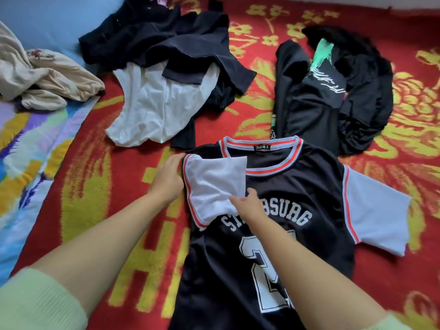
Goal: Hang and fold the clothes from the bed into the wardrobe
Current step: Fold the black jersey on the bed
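A: Where does the jersey sit?

B: The black jersey (273, 234) lies flat, front up, on the red and yellow blanket (238, 108) of the bed, its neck away from the person. Its one pale sleeve (214, 189) is folded in over the chest; the other sleeve (378, 210) lies spread out to the side.

A: And the hands?

B: The left hand (166, 179) rests at the fold by the shoulder, fingers bent over the jersey's edge. The right hand (250, 206) pinches the hem of the folded sleeve between thumb and fingers.

A: What else lies on the bed?

B: Beyond the jersey, a heap of dark clothes (166, 44) over a white garment (162, 103), and to the right a black pile (333, 98) with a green and white print. A cream cloth (35, 75) lies crumpled at the left, on a bright patterned sheet (23, 151).
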Demonstrator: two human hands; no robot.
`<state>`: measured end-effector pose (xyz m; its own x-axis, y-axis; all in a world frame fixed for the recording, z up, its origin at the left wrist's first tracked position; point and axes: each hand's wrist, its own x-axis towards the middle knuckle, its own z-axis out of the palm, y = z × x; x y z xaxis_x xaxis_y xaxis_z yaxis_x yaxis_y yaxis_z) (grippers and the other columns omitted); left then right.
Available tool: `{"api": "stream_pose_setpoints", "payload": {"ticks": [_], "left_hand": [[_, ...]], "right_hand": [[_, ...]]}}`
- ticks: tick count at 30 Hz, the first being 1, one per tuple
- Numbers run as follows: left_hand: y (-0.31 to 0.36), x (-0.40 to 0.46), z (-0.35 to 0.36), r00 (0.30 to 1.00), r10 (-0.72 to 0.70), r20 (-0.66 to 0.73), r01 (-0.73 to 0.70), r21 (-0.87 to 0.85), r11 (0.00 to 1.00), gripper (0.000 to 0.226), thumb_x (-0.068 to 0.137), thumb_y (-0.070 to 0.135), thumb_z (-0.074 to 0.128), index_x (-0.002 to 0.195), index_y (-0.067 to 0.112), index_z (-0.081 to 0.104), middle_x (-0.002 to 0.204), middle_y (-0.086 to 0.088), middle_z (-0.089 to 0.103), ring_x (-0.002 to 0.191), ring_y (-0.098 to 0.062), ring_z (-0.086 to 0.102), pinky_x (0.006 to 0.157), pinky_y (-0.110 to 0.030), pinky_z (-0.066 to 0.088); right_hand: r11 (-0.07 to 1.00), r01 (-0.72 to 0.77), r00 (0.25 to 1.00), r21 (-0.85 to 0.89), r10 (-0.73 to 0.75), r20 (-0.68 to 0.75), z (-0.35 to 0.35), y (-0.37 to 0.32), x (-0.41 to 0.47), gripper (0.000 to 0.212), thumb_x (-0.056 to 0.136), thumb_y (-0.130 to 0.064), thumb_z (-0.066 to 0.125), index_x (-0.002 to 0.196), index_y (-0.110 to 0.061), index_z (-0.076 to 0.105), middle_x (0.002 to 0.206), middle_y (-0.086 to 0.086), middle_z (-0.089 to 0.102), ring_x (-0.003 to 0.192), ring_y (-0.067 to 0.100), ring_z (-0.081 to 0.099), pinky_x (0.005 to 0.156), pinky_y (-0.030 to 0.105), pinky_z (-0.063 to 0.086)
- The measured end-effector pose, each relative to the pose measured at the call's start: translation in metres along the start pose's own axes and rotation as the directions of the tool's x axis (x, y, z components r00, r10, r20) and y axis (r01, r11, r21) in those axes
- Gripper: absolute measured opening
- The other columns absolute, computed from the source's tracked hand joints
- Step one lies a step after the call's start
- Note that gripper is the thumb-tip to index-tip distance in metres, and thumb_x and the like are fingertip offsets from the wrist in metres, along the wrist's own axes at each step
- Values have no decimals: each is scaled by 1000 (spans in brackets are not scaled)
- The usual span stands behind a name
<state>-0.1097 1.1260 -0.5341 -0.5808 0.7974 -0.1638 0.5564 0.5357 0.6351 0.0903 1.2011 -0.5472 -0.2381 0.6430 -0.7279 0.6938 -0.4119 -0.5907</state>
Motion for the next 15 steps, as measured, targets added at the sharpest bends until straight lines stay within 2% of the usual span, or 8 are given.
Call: {"api": "stream_pose_setpoints", "payload": {"ticks": [2,4,6,8,10,12,14,15], "left_hand": [[9,18,10,984,101,148,-119,119,986,64,83,-6,44,143,12,36,147,-9,39,135,-27,33,109,-36,29],[17,34,17,943,53,328,-182,376,909,65,86,2,44,147,20,28,145,-5,40,135,-26,31,104,-42,33],[22,41,19,919,0,395,-281,652,704,49,90,12,46,138,19,38,132,-6,51,124,-28,40,94,-39,35],[23,44,14,945,41,323,-293,788,542,30,89,10,47,118,16,49,117,-6,60,113,-27,48,87,-34,35],[15,45,7,978,81,190,-203,805,557,27,85,4,49,110,15,49,110,-7,61,108,-29,51,85,-36,36],[5,46,4,991,90,98,-133,719,682,35,85,9,55,119,12,48,116,-11,56,110,-32,48,86,-42,38],[-1,35,9,977,197,79,-204,611,765,59,81,21,67,134,9,43,126,-17,50,115,-35,46,94,-46,37],[0,23,16,948,310,71,-291,583,758,66,78,26,69,135,7,43,126,-19,50,115,-35,46,97,-48,37]], "right_hand": [[998,-70,998,-4,70,-2,11,5,10,49,87,-28,59,124,-4,38,103,9,55,87,26,53,66,32,44],[993,-114,990,-43,117,77,13,6,14,32,83,-22,58,107,-3,50,81,7,51,68,23,48,50,26,35],[995,-78,991,-59,84,103,7,8,14,6,82,-13,52,78,-8,54,62,5,42,50,18,37,44,22,27],[999,21,1000,-45,-21,1,-6,15,18,19,83,-14,50,66,-12,43,59,5,39,51,19,35,47,23,28],[992,89,995,-89,-92,-37,-16,18,14,16,87,-15,48,71,-12,45,59,6,46,50,20,43,48,22,32],[987,86,995,-133,-79,62,-20,23,9,13,90,-11,42,80,-11,51,60,3,57,44,16,51,41,16,34],[995,64,997,-81,-60,48,-25,28,2,16,91,-10,39,94,-12,55,65,0,61,44,11,52,38,12,35],[996,75,997,-37,-75,2,-29,33,0,18,92,-11,39,98,-14,55,69,0,62,47,11,53,40,11,36]]}}
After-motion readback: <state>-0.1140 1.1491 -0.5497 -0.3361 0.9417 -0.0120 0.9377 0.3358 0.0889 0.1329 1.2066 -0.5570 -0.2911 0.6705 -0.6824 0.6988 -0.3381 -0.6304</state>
